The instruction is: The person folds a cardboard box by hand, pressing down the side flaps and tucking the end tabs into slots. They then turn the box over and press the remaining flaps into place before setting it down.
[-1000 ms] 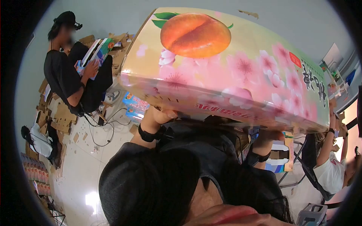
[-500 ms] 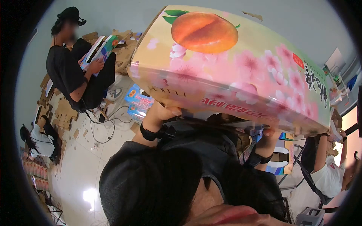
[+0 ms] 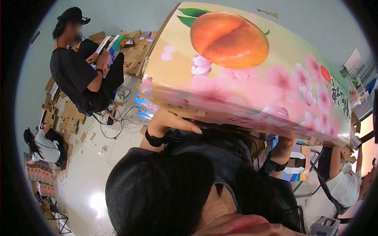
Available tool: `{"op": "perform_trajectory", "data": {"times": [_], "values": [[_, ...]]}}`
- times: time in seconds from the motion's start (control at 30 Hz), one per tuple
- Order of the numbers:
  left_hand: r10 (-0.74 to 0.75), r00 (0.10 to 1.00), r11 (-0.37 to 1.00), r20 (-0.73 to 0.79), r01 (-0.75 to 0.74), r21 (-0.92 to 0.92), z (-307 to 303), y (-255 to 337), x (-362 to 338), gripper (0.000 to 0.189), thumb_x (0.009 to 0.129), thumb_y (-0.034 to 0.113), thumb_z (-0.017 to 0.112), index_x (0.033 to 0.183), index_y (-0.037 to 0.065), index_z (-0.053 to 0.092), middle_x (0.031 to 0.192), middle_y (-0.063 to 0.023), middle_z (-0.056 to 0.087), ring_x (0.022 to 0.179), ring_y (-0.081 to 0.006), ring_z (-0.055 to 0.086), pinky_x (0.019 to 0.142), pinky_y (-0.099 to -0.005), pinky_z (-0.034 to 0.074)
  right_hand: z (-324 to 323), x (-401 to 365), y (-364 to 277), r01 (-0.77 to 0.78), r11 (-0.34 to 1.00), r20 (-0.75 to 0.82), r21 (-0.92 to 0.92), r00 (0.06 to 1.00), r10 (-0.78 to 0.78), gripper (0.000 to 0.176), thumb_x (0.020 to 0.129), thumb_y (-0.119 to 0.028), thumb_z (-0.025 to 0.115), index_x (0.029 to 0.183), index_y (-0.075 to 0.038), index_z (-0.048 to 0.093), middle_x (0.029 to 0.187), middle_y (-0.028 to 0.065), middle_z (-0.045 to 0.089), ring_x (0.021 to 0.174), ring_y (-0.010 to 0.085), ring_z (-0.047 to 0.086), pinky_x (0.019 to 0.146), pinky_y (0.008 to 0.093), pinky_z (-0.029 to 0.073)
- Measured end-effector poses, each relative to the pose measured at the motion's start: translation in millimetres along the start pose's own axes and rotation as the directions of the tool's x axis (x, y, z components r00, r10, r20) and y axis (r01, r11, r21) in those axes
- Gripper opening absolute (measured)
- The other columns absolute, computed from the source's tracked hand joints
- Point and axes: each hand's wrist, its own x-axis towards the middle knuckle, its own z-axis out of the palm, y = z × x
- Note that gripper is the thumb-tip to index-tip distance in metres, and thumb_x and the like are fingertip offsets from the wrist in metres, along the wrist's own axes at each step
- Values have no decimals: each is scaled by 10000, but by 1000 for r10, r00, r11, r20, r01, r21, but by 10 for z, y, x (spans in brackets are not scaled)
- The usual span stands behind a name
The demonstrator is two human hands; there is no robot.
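A large carton (image 3: 232, 74) printed with a peach and pink blossoms fills the upper middle of the view, raised in front of my chest and tilted down to the right. My left hand (image 3: 173, 122) grips its near lower edge at the left, thumb stretched along the underside and the other fingers hidden. Toward the right end, my right hand (image 3: 285, 142) holds the same lower edge, mostly covered by the carton. Black bands circle both my wrists.
A seated person in black (image 3: 78, 70) handles a colourful box (image 3: 112, 49) at upper left. Another person (image 3: 45, 145) crouches near stacked pink boxes (image 3: 39, 175). Flattened cardboard (image 3: 69, 118) and cables (image 3: 116, 128) lie on the floor. A third person (image 3: 346, 185) is at right.
The carton has shifted slightly right, and its peach-printed face shows more. My left thumb now reaches farther along its underside. The seated person's hands have moved over their box.
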Motion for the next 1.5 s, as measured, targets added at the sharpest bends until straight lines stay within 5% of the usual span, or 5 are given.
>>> {"op": "perform_trajectory", "data": {"times": [0.4,0.67,1.17,1.33,1.5], "values": [[-87,985,965,146,48,257,-16,463,232,469,685,253,908,1095,91,747,1127,-43,720,1094,-228,634,956,-339,467,-36,132,-92,62,998,-38,-19,997,-62,940,690,-601,829,1291,29,474,1227,125,581,1125,266,564,977,409,439],[-395,898,911,194,357,206,-68,460,343,1416,513,331,982,1566,6,93,1610,-222,180,1425,-345,330,1166,-375,279,-111,158,-116,102,995,-62,-22,993,-103,973,704,-597,819,1342,17,417,1278,131,545,1167,272,536,1003,413,418],[-18,1000,961,12,14,276,-20,193,291,979,565,250,957,1397,19,497,1426,-187,507,1318,-320,471,1111,-387,357,-117,121,-93,99,994,-57,-35,993,-101,1042,729,-591,802,1437,-6,311,1374,142,476,1244,282,483,1054,422,379],[-311,947,936,86,320,-146,-61,42,213,629,611,215,938,1159,34,689,1165,-107,691,1116,-266,616,967,-379,471,-30,96,-73,75,995,-45,-59,996,-78,1067,738,-589,796,1469,-14,275,1406,146,453,1270,285,466,1071,424,366],[-285,952,955,109,273,113,-48,-199,217,678,616,229,939,1205,37,661,1197,-117,677,1135,-260,606,984,-378,462,90,223,-94,62,990,-48,-124,997,-68,1092,746,-587,790,1500,-21,240,1437,149,430,1296,289,448,1088,427,353]]}}
